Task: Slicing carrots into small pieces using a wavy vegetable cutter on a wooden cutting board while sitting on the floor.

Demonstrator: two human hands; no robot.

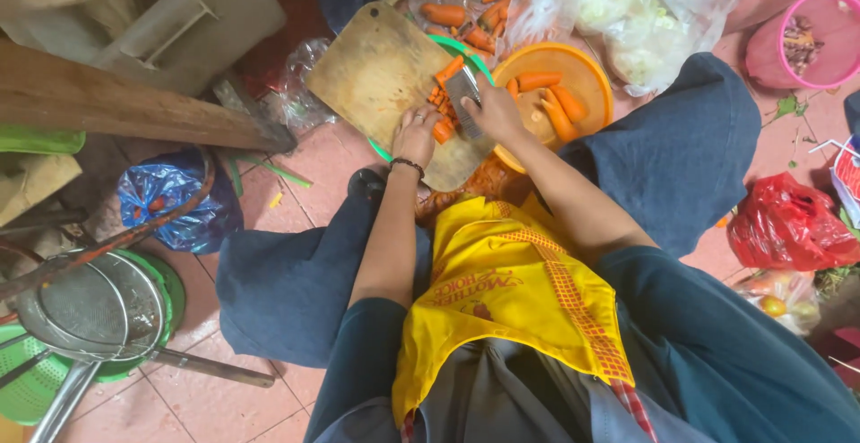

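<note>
Yellow apron (502, 291) below; left hand (416, 135) pinching carrot pieces (442, 113), right hand (494, 113) gripping knife (462, 95) on cutting board (376, 71) beside orange bowl (587, 71)

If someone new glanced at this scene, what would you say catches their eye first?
Probably the orange carrot pieces on the wooden cutting board at top centre, where the right hand holds a cleaver and the left hand steadies the carrot. Next, the bright yellow apron below, and the orange bowl of peeled carrots beside the board.
</note>
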